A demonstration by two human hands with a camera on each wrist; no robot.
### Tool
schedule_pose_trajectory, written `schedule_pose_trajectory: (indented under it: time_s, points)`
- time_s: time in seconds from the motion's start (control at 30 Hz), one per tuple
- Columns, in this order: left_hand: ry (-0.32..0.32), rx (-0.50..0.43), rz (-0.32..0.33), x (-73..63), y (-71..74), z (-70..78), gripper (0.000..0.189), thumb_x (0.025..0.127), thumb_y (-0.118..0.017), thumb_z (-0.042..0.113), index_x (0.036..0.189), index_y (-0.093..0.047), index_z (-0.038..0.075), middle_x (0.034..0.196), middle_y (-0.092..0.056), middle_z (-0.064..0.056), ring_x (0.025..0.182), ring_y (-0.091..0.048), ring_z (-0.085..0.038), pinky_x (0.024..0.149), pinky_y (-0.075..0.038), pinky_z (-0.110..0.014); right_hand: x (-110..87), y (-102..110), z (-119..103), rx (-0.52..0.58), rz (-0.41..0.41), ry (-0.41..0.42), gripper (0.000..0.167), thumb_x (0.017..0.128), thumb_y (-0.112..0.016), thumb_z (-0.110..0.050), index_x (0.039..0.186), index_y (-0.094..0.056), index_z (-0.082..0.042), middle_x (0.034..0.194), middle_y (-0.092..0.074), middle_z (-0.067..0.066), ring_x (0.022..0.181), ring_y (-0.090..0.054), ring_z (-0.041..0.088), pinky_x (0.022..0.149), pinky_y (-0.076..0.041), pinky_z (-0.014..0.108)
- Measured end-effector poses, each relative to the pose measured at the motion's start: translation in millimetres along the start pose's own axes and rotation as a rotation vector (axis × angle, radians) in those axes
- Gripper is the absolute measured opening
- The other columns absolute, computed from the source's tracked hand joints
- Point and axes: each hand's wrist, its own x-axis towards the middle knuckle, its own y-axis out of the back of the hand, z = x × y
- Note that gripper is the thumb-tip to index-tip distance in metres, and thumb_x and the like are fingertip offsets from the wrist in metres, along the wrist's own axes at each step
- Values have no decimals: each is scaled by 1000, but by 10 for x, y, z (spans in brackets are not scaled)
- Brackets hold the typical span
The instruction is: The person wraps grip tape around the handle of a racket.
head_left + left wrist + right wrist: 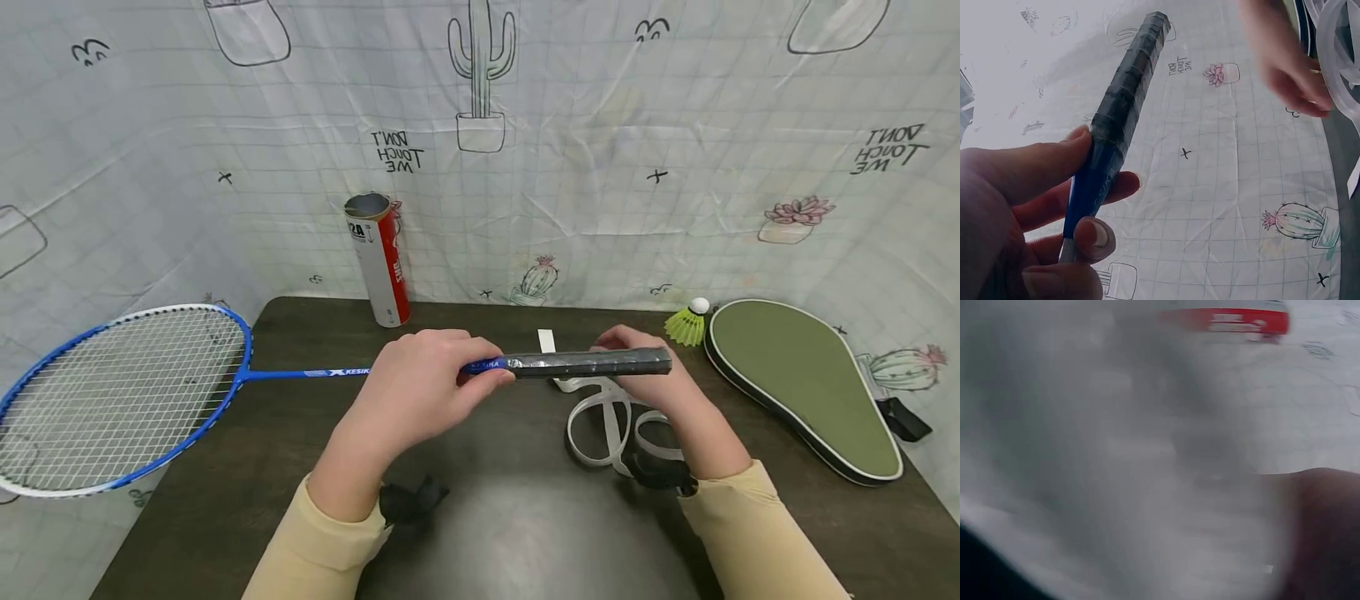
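My left hand (420, 379) grips a blue-and-white badminton racket (300, 374) by the cone just below its handle. The strung head reaches out to the left, past the table. Dark, shiny wrap covers the handle (1129, 87), which points right, in front of my right hand (658, 389). The fingers of that hand are curled and partly hidden by the handle; they appear to hold a white grip tape (592, 417). This tape hangs in loose loops under the hand, one end sticking up behind the handle. Blurred white fills most of the right wrist view.
A red-and-white shuttlecock tube (384, 267) stands open-topped at the table's back edge. At the back right lie a yellow-green shuttlecock (686, 323) and an olive paddle case (798, 379) with a black strap. Printed white cloth (585, 183) hangs behind the dark table (495, 533).
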Motion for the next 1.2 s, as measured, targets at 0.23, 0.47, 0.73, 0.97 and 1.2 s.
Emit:
schedule_pose_trajectory:
  time_s: [0.23,0.47,0.73,0.97,1.2]
  points:
    - [-21,-4,-17,48,-48,71,15,94,-75,44,102,-79,32,86,-68,19,67,-56,-1,56,-44,-24,-11,-253,120,-295,-129,153,18,92,-75,-26,97,-75,-9,98,-72,13,91,-68,31,84,-53,53]
    - [0,3,4,23,-71,56,14,94,-75,44,101,-79,33,83,-65,20,65,-54,0,55,-43,-24,-63,-65,1,36,-102,92,9,95,-58,-3,101,-51,-2,71,-61,5,59,-57,18,57,-47,35]
    - [39,-14,1,-33,38,-14,14,95,-74,44,102,-79,33,86,-67,21,67,-54,1,57,-44,-25,-243,423,-167,923,-77,113,21,105,-50,0,123,-58,-5,80,-65,-3,58,-57,10,53,-47,25]
    - [70,-50,-21,-59,121,-71,14,95,-75,43,102,-79,32,87,-69,22,68,-55,1,59,-46,-26,-403,706,-240,1289,43,299,34,100,-44,17,105,-72,0,84,-74,6,68,-67,16,63,-54,23]
    - [71,3,-70,-8,3,-1,14,95,-74,45,100,-79,33,85,-67,22,66,-54,2,57,-45,-26,-682,932,-439,1503,229,461,29,95,-38,28,99,-62,13,80,-68,20,66,-73,30,62,-61,31]
